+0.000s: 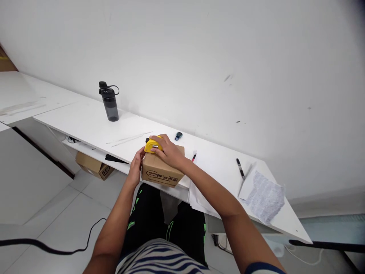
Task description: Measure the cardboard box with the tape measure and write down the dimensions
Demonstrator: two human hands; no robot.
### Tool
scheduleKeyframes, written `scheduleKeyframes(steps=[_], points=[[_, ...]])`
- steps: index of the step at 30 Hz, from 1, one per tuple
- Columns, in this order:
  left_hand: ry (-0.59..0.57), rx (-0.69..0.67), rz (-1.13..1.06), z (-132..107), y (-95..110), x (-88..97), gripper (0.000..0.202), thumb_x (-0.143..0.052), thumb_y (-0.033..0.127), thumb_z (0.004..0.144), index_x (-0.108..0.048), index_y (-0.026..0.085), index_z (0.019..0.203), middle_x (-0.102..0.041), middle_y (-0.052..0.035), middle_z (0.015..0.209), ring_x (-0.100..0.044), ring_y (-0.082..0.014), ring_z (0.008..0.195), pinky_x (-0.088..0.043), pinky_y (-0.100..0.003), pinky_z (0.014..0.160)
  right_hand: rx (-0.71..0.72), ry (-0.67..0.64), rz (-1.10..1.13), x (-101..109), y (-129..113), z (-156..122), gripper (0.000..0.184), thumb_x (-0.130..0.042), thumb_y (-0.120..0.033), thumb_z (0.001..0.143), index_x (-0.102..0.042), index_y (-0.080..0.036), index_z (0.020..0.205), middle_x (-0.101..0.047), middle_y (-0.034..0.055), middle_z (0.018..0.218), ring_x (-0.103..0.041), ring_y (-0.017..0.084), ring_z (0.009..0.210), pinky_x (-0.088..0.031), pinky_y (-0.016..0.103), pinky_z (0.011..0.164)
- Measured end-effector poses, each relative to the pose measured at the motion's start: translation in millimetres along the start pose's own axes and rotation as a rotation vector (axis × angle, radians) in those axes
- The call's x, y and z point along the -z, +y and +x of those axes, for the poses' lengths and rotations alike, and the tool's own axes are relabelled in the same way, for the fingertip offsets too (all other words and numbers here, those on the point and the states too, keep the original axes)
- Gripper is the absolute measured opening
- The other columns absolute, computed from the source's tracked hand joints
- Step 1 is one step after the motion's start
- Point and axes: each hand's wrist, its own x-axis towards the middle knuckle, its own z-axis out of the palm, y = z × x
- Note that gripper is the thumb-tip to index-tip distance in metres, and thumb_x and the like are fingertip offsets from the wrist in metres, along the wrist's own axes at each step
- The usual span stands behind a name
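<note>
A small brown cardboard box [163, 176] with dark printing on its front side stands at the front edge of the white table. In my right hand [168, 150] is a yellow tape measure [149, 146], held on the box's top near the left edge. My left hand [137, 165] grips the box's left side, its fingertips close to the tape measure. Whether those fingertips touch the tape's blade is hidden.
A dark bottle [110, 104] stands at the back left. Behind the box lies a small dark object [178, 136]. To the right are a red pen [194, 156], white paper [199, 196], a black pen [240, 168] and a written-on sheet [264, 194]. Another carton [91, 165] sits below the table.
</note>
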Motion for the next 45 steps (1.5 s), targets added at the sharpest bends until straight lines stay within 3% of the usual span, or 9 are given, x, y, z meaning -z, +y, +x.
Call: scheduleKeyframes(steps=[3,8,15,19,30,45], points=[[-0.012,-0.024,0.146,-9,11,-9.5,0.067,-0.059,0.053,0.086,-0.046,0.022,0.144,-0.045,-0.0068,0.152,-0.040,-0.0263,0.140,-0.033,-0.038,0.116,-0.022,0.009,-0.064,1,-3,-3,0.042,-0.044,-0.041,0.098,-0.046,-0.029,0.138,-0.047,0.0101,0.123,-0.056,0.023,0.108,-0.049,0.042,0.097],[0.109,0.012,0.296,-4,15,-22.3,0.048,-0.052,0.035,0.089,-0.059,0.020,0.134,-0.056,-0.0043,0.142,-0.046,-0.0246,0.136,-0.032,-0.038,0.117,-0.059,-0.025,-0.207,19,-3,-23,0.042,-0.041,-0.044,0.099,-0.045,-0.028,0.138,-0.048,0.0112,0.123,-0.059,0.023,0.097,-0.054,0.041,0.083],[0.140,-0.010,0.313,6,15,-28.4,0.044,-0.050,0.029,0.086,-0.066,0.018,0.126,-0.064,-0.0032,0.133,-0.052,-0.0238,0.131,-0.036,-0.038,0.115,-0.171,0.074,-0.308,68,9,-106,0.038,-0.043,-0.045,0.098,-0.048,-0.029,0.132,-0.054,0.0115,0.119,-0.063,0.022,0.089,-0.057,0.036,0.073],[0.136,-0.023,0.316,9,14,-29.6,0.044,-0.050,0.028,0.085,-0.067,0.018,0.124,-0.065,-0.0033,0.131,-0.052,-0.0239,0.130,-0.035,-0.038,0.115,-0.157,0.136,-0.347,78,9,-134,0.036,-0.046,-0.042,0.098,-0.049,-0.028,0.130,-0.054,0.0119,0.118,-0.063,0.023,0.093,-0.057,0.035,0.074],[0.151,-0.031,0.325,12,14,-33.0,0.044,-0.050,0.027,0.084,-0.067,0.019,0.124,-0.065,-0.0039,0.132,-0.052,-0.0255,0.131,-0.034,-0.041,0.116,-0.140,0.124,-0.336,82,11,-133,0.035,-0.048,-0.038,0.097,-0.050,-0.026,0.130,-0.056,0.0122,0.117,-0.064,0.022,0.089,-0.058,0.036,0.070],[0.172,-0.071,0.331,11,11,-35.5,0.044,-0.049,0.027,0.084,-0.069,0.018,0.122,-0.065,-0.0032,0.131,-0.052,-0.0242,0.130,-0.035,-0.037,0.115,-0.241,0.045,-0.369,96,-3,-150,0.035,-0.046,-0.040,0.098,-0.054,-0.027,0.129,-0.057,0.0113,0.117,-0.064,0.022,0.089,-0.057,0.034,0.068]])
